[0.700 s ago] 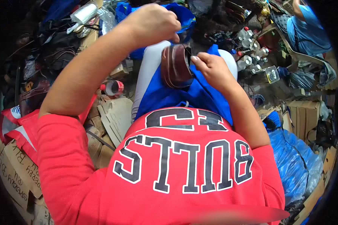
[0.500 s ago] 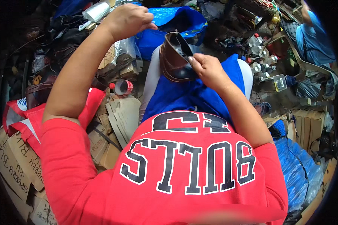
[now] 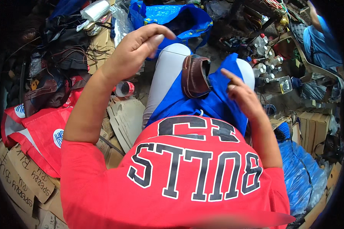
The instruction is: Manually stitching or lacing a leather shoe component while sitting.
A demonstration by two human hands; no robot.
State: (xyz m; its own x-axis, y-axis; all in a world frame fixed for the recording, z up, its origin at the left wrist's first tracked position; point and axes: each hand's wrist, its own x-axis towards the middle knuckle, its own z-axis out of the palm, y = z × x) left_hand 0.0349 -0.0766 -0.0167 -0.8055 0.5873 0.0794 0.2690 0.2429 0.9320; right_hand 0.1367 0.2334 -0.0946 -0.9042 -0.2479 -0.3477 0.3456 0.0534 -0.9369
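Note:
A dark brown leather shoe upper (image 3: 193, 80) rests on the blue cloth (image 3: 168, 97) over my lap, between my knees. Neither hand touches its leather. Up and to the left of it, my left hand (image 3: 139, 47) is closed with thumb and forefinger together. A thin thread (image 3: 174, 52) runs from near those fingers across my left knee toward the upper. My right hand (image 3: 242, 95) is to the right of the upper, forefinger stretched out and the other fingers partly curled. Nothing shows in it.
A blue bag (image 3: 170, 17) gapes open beyond my knees. Several plastic bottles (image 3: 267, 57) are on the right, near another person's blue sleeve (image 3: 321, 42). On my left are a red bag (image 3: 42, 133), brown leather pieces (image 3: 46, 93) and cardboard (image 3: 30, 171). Blue plastic (image 3: 300, 171) lies right.
My right hand has let go of the shoe upper and moved right. The upper now sits lower on my lap, turned. My left hand has come down and nearer.

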